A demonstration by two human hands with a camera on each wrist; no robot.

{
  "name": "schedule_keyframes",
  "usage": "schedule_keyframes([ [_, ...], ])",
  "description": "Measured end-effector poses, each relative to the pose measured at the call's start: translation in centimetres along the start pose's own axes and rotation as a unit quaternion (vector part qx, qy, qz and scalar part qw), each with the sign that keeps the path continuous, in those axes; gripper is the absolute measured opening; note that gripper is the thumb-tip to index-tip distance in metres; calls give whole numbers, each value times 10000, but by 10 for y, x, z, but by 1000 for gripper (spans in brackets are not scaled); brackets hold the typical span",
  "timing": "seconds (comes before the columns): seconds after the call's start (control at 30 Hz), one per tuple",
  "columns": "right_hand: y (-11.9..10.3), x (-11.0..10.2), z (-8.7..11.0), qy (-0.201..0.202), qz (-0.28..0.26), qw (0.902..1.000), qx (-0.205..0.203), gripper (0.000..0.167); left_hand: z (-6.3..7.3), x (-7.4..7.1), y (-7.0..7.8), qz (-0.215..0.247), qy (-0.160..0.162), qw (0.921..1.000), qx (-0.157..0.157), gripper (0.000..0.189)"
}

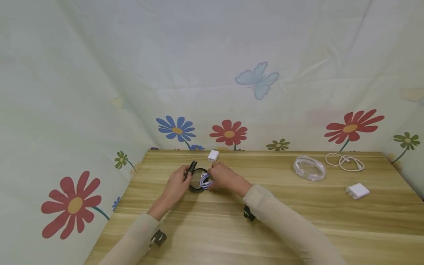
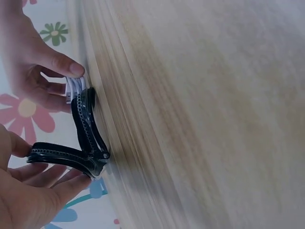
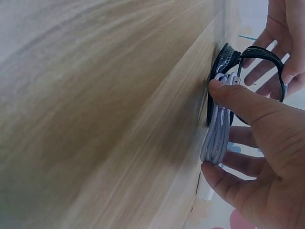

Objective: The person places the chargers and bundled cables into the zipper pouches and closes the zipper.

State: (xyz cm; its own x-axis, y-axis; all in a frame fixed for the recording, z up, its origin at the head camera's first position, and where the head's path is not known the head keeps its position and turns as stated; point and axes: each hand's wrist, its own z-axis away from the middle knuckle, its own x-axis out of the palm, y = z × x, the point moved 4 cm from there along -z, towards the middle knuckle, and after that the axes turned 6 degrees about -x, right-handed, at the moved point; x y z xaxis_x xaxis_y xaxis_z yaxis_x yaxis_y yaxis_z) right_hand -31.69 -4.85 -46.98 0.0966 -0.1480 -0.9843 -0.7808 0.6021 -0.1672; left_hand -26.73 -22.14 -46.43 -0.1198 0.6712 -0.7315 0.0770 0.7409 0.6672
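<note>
A small round black zip case (image 1: 196,190) lies spread at its hinge on the wooden table, zip teeth showing along its rims in the left wrist view. My left hand (image 1: 175,185) grips the raised half, thumb on one side and fingers on the other. A coiled pale lavender cable (image 1: 204,182) is pinched between the thumb and fingers of my right hand (image 1: 226,178). In the right wrist view the cable coil (image 3: 217,138) overlaps the lower half of the case (image 3: 224,59), its loops bundled flat together.
Just behind my hands stands a white charger plug (image 1: 213,155). Toward the right lie a clear ring-shaped plastic thing (image 1: 314,177), a coiled white cable (image 1: 352,170) and a second white charger plug (image 1: 358,191). A flower-printed curtain (image 1: 212,99) borders the table's back edge.
</note>
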Motion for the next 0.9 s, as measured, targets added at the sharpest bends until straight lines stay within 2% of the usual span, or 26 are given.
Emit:
schedule_keyframes([
  [0.2,0,0,2,27,-1,10000,20,49,3,-1,-2,290,14,9993,-235,35],
  [0.47,0,-1,2,71,87,9999,11,41,12,-8,-7,265,189,9989,-350,26],
  [0.77,-1,-3,-1,31,263,9995,-146,44,12,-6,-3,168,-211,9988,-402,36],
  [0.9,-4,-9,-2,188,190,9981,-563,44,12,-5,1,66,-278,9987,-412,39],
])
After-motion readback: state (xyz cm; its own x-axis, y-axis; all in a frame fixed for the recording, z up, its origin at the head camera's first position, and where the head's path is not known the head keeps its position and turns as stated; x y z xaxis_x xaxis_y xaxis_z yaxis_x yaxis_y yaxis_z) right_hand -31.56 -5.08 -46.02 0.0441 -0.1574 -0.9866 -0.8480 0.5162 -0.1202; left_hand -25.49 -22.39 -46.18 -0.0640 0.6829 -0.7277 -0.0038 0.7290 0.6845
